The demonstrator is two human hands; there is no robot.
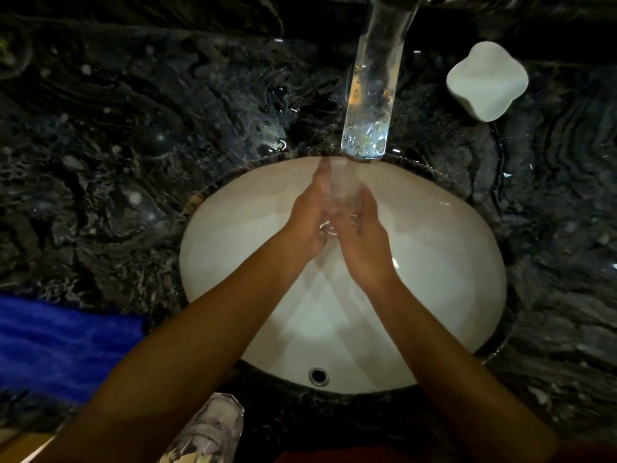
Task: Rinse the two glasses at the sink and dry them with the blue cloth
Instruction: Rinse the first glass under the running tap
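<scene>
At the near left edge the blue cloth point(63, 345) lies on the table point(117, 145), a soft, fuzzy fabric bunched in folds; the table itself is dark polished stone, veined in grey and wet in patches near the tap. Near the bottom edge, just left of centre, the second glass point(213, 429) stands on the table beside the sink rim, clear, thick-walled and faceted, partly hidden by the left forearm. The sink point(450, 262) is a smooth white oval basin set under the stone, with a small round metal overflow ring point(318, 376) in its near wall. Over the far half of the basin the left hand point(309, 215) has its fingers curled round the left side of the first glass point(339, 208), a clear tumbler blurred by water; the right hand point(365, 242) cups the glass from the right, fingers bent round it; both hands grip it between them, directly under the spout. The tap point(374, 95) is a broad, flat, shiny metal spout reaching from the far edge toward the basin, with water falling from its tip onto the glass. To the far right a pale, rounded four-lobed block point(487, 80), matt and smooth, sits on the table. No writing can be read anywhere.
</scene>
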